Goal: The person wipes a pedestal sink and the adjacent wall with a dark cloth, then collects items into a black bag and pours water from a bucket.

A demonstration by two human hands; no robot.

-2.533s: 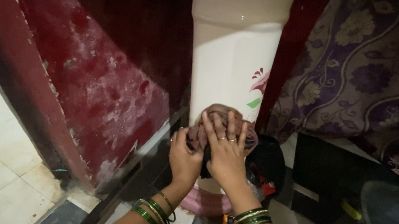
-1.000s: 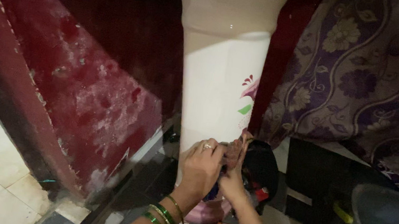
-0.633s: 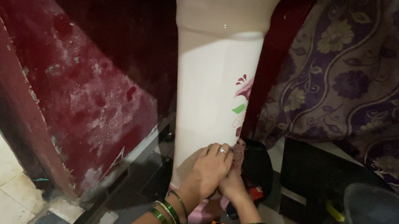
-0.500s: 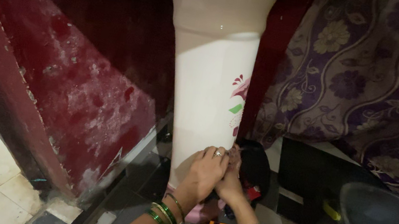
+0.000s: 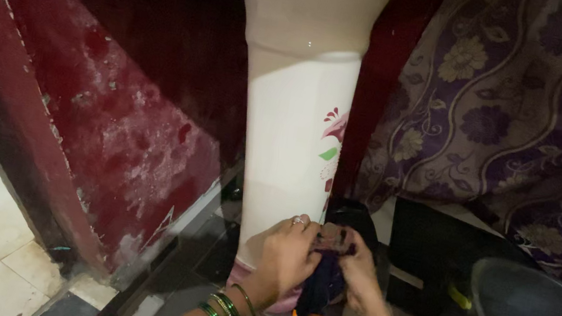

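Both your hands are pinched together on the dark, crumpled cleaning cloth [image 5: 323, 281], left hand [image 5: 286, 254] and right hand [image 5: 360, 268] equally near. The cloth hangs between them, long axis vertical, just right of the foot of the tall cream ceramic pedestal [image 5: 291, 130], whose axis also stands upright.
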